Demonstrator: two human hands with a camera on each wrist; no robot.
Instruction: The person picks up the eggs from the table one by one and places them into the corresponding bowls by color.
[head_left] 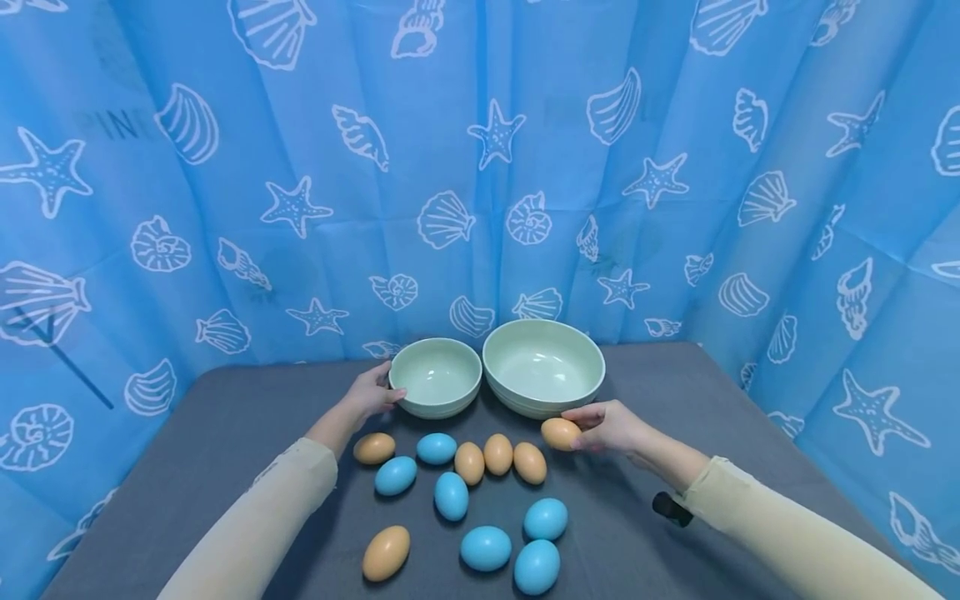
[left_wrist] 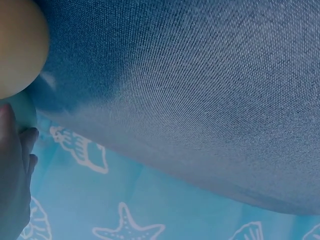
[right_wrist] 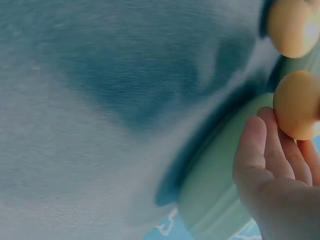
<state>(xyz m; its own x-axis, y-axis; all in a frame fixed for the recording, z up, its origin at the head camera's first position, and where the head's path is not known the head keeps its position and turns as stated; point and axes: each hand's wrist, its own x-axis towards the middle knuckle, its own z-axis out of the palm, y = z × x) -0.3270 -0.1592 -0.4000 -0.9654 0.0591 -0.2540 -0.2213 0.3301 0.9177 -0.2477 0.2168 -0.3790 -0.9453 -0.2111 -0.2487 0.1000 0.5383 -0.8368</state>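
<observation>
Two pale green bowls stand side by side at the back of the table: a small bowl (head_left: pixel 437 375) on the left and a large bowl (head_left: pixel 543 367) on the right. My left hand (head_left: pixel 372 391) holds the small bowl's left side, thumb in front, some fingers hidden behind it. Just in front of the large bowl, my right hand (head_left: pixel 611 427) pinches a brown egg (head_left: pixel 560 434) at its fingertips. The right wrist view shows that egg (right_wrist: pixel 299 105) beside the large bowl's wall (right_wrist: pixel 215 180). Nearer me lie several brown eggs (head_left: pixel 498 455) and several blue eggs (head_left: pixel 452 497).
A grey cloth (head_left: pixel 622 550) covers the table. Beside the right sleeve lies a small black object (head_left: pixel 672 508), partly hidden. A blue curtain (head_left: pixel 480 208) with white shells and starfish hangs behind the table and along its sides.
</observation>
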